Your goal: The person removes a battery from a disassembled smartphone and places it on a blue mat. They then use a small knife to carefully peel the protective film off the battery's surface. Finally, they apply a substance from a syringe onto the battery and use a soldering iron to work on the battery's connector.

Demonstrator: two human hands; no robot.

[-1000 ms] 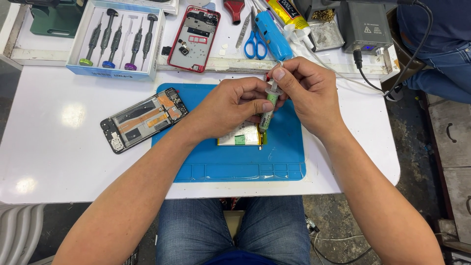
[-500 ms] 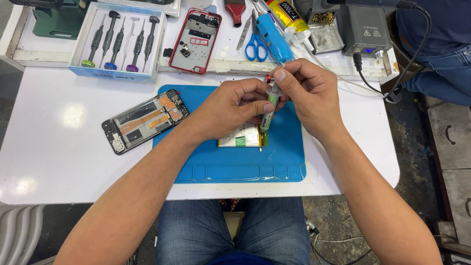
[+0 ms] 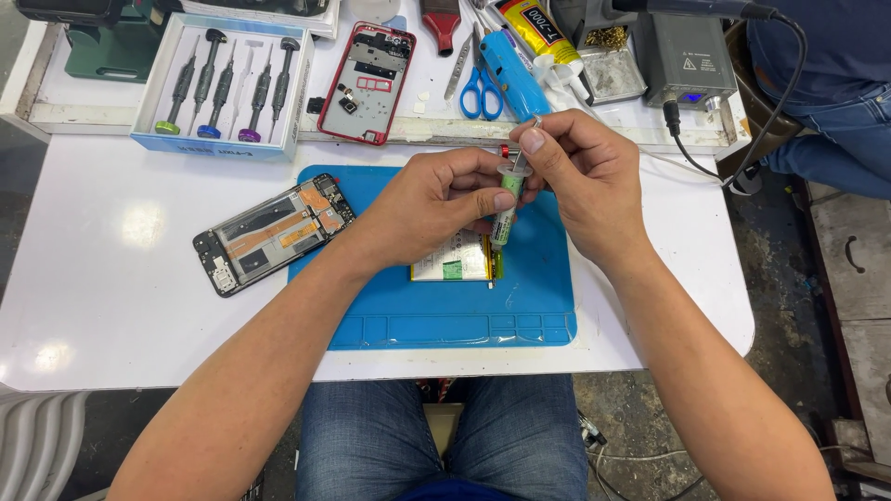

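My left hand [image 3: 436,206] and my right hand [image 3: 585,186] meet over a blue work mat [image 3: 445,315]. Together they hold a small green syringe [image 3: 504,215], nearly upright with its tip pointing down. The left fingers wrap the barrel; the right thumb and fingers sit on the plunger at the top. The tip is right above the yellow edge of a flat white phone battery [image 3: 452,266] lying on the mat, partly hidden by my left hand. An opened phone body [image 3: 274,232] lies on the mat's left edge.
At the back stand a box of screwdrivers [image 3: 223,83], a red phone frame [image 3: 364,83], blue scissors [image 3: 480,93], a blue tool [image 3: 513,76], a glue tube [image 3: 534,28] and a grey soldering station [image 3: 687,60]. Another person's leg [image 3: 826,121] is at the right.
Both hands keep their hold on the syringe above the battery. Only the camera view has shifted a little.
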